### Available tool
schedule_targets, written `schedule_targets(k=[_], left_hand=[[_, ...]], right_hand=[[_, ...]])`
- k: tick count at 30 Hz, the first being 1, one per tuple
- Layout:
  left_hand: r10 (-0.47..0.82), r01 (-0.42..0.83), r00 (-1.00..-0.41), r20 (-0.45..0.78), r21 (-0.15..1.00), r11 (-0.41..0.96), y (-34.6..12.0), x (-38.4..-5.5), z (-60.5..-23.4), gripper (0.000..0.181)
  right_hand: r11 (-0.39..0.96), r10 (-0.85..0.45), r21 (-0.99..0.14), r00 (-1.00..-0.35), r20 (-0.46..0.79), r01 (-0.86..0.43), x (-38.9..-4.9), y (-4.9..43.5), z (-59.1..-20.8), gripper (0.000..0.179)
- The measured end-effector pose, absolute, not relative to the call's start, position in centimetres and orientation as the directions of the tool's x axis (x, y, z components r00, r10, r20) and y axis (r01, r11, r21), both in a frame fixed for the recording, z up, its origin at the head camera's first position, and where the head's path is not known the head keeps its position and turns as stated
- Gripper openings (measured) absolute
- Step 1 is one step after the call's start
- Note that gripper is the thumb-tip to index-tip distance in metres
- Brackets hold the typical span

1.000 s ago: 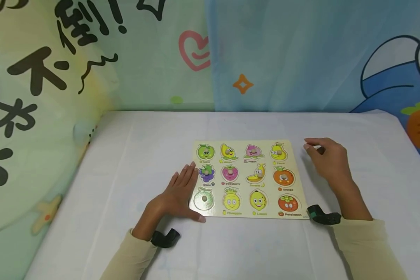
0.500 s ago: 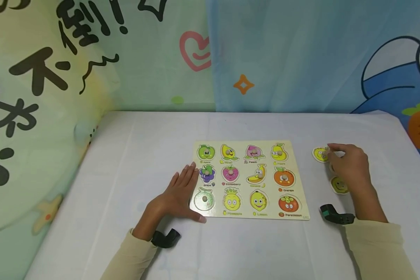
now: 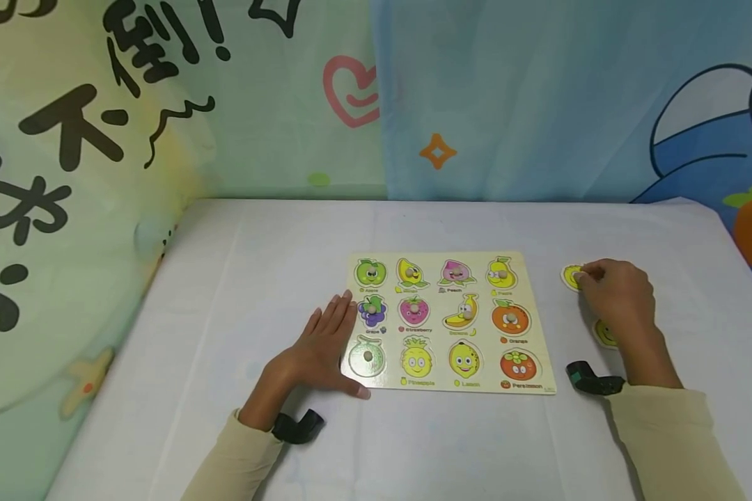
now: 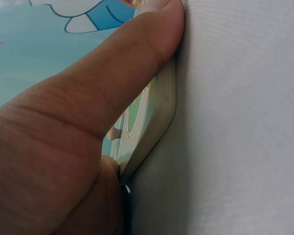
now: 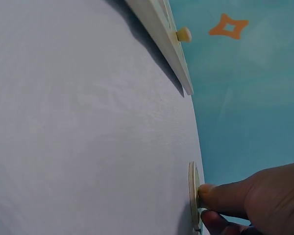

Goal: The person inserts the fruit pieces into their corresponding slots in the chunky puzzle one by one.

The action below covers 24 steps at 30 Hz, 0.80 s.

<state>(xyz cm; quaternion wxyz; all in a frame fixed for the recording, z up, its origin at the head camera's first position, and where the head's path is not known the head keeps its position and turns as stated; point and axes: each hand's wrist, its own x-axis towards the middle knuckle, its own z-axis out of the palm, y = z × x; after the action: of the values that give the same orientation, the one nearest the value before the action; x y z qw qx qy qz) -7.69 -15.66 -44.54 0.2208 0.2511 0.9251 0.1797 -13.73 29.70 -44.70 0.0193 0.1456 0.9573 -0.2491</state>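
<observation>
A wooden peg puzzle board (image 3: 439, 334) with printed fruits lies on the white tabletop. My left hand (image 3: 316, 351) rests on its left edge with straight fingers. In the left wrist view, the thumb (image 4: 132, 58) lies along the board's side edge. To the right of the board, my right hand (image 3: 620, 292) pinches a round yellow puzzle piece (image 3: 570, 277) between thumb and fingers; the hand hides part of it. From the right wrist view, the fingertips (image 5: 208, 196) are at the knob side of the puzzle piece (image 5: 193, 191).
Another yellow puzzle piece (image 3: 604, 334) lies beside the right wrist, partly covered by it. The white table (image 3: 276, 236) ends at a printed cloth backdrop (image 3: 507, 104) behind. A small wooden knob (image 5: 184, 34) sticks up from the board in the right wrist view.
My right hand has gone from beside the board further right, then slightly back left, where it pinches the yellow puzzle piece. My left hand has stayed on the board.
</observation>
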Motion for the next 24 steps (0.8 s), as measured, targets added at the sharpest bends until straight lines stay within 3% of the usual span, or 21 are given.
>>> schedule_targets(k=[24], left_hand=[[0.53,0.367,-0.773,-0.348,0.436,0.822,-15.5,-7.7,-44.2,0.139]], right_hand=[[0.794,0.104,-0.608,-0.99,0.091,0.028,-11.2,26.5,-43.4,0.024]])
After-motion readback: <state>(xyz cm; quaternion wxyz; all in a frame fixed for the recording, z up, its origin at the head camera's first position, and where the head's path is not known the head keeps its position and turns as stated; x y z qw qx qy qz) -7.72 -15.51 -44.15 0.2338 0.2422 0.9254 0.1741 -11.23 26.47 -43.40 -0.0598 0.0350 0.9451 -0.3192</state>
